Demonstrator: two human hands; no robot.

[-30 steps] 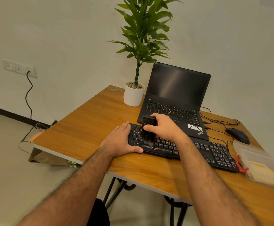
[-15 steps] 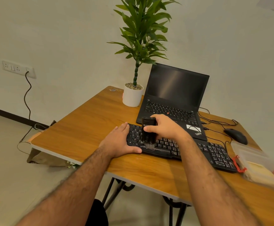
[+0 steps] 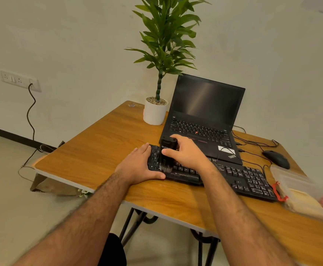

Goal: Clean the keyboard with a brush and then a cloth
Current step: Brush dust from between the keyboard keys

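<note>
A black keyboard lies across the wooden table in front of me. My right hand grips a black brush upright, its bristles down on the keys near the keyboard's left end. My left hand rests on the keyboard's left end, fingers flat over the keys and thumb along the front edge. A yellowish cloth lies inside a clear plastic box at the far right.
An open black laptop stands just behind the keyboard. A potted plant sits left of it. A black mouse and cables lie at the back right. The clear box with a red clip touches the keyboard's right end.
The brush has shifted slightly toward the keyboard's front edge on the left keys. My left hand has stayed on the keyboard's left end.
</note>
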